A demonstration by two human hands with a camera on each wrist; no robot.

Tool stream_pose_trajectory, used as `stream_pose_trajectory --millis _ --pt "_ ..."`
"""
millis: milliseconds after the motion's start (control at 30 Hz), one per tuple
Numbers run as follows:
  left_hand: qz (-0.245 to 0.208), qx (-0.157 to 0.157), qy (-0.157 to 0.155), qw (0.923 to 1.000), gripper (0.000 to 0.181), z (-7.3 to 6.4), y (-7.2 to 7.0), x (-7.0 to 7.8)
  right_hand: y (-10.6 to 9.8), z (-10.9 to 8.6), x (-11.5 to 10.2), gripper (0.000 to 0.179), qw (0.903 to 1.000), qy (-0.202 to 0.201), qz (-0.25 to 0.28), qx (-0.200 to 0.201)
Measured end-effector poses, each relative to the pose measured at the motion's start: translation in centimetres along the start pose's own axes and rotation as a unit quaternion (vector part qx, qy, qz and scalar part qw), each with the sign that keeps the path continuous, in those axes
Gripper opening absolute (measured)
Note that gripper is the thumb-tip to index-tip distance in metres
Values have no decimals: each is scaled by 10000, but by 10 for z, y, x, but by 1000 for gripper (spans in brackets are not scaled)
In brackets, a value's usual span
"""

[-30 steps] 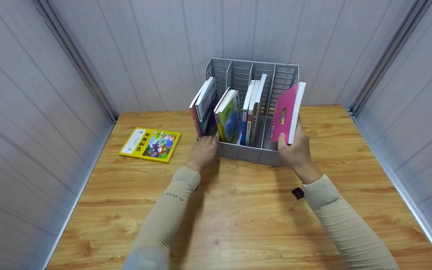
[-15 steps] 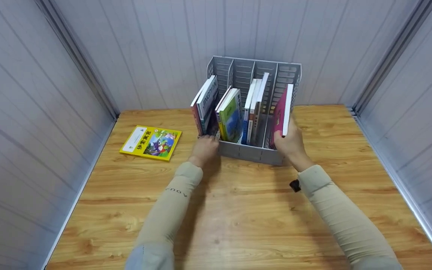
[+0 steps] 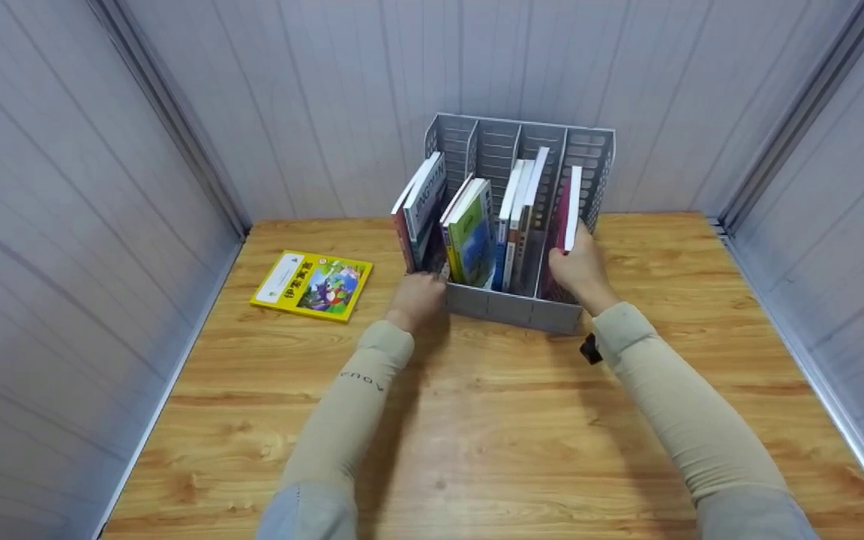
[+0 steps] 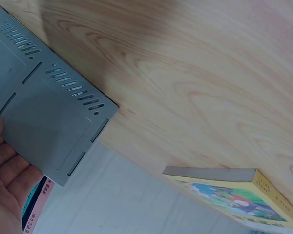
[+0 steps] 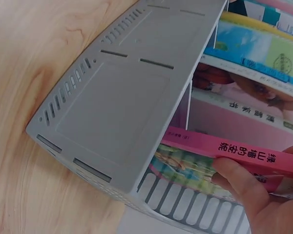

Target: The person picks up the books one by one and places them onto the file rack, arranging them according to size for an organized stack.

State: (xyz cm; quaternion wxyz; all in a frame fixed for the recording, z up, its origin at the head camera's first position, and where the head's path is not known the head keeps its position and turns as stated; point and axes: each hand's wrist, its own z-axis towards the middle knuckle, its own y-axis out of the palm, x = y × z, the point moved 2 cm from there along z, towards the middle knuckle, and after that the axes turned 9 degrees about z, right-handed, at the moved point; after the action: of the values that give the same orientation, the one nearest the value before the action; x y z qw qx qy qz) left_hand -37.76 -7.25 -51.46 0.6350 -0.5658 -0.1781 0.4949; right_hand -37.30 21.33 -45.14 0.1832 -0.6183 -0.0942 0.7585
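My right hand (image 3: 582,268) holds the pink book (image 3: 572,214) upright in the rightmost compartment of the grey book organizer (image 3: 511,308). In the right wrist view, thumb and fingers pinch the book's pink spine (image 5: 249,155), and a colourful cover shows beside it. At the organizer's front left corner, my left hand (image 3: 418,298) grips the low front wall; the left wrist view has the fingers (image 4: 19,178) against the front panel (image 4: 53,117). Other compartments hold a "JINGDIAN" book (image 3: 426,202), a green book (image 3: 472,236) and several white-edged books (image 3: 516,225).
A yellow picture book (image 3: 313,286) lies flat on the wooden table (image 3: 492,435), left of the organizer. Pale panel walls (image 3: 357,105) enclose the table at the back and both sides. The organizer stands close to the back wall.
The pink book has moved left and down into the right compartment with my right hand, turning more edge-on. The left hand stays at the organizer's front corner. The head view has shifted slightly.
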Motion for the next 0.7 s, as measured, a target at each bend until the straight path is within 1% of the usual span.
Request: stream_pose_trajectory --millis 133,200,333,533,700 --pt "14 268 -72 9996 14 -1 -1 1 0 10 4 58 9999 123 -101 -25" --pt "7 316 -73 9995 15 0 -1 2 1 13 5 58 9996 194 -204 -54" --pt "-46 242 -71 9997 15 0 -2 2 2 19 6 59 9989 319 -294 -157" --pt "-160 129 -75 9998 14 0 -2 -1 4 29 2 57 9980 377 -450 -226" --pt "-243 180 -67 9995 13 -1 1 -3 7 37 2 68 9961 565 -650 -191"
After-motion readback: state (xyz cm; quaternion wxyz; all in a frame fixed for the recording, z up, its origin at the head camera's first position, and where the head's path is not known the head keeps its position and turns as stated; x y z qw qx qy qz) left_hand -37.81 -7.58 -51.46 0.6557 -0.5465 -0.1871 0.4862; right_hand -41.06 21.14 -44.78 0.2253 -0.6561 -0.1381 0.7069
